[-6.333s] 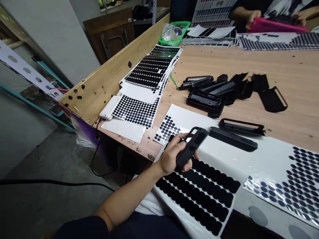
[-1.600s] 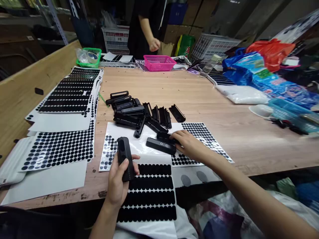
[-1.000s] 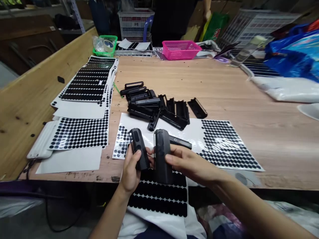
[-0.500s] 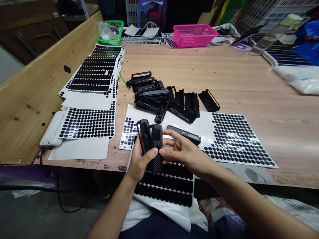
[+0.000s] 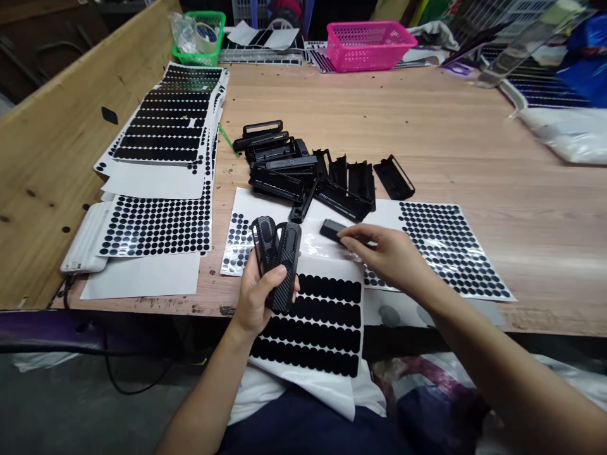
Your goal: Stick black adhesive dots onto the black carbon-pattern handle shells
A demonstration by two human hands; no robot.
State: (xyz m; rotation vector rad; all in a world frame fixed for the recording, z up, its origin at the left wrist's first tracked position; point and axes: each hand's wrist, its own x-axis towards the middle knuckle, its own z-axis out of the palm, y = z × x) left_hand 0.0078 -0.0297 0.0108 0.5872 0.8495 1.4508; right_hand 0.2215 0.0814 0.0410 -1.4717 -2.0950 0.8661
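Left hand (image 5: 258,292) grips two cases (image 5: 285,265); right hand (image 5: 384,251) pinches a third case (image 5: 331,229).
The left fingers wrap round both, thumb across the front one; the right thumb and fingers, nearly together, have the third case by its near end, ahead of the left hand and above or on the sheet (image 5: 379,218). The step looks like picking up; lifting it clear would call for a firm pinch. A pile (image 5: 275,182) lies beyond both hands.
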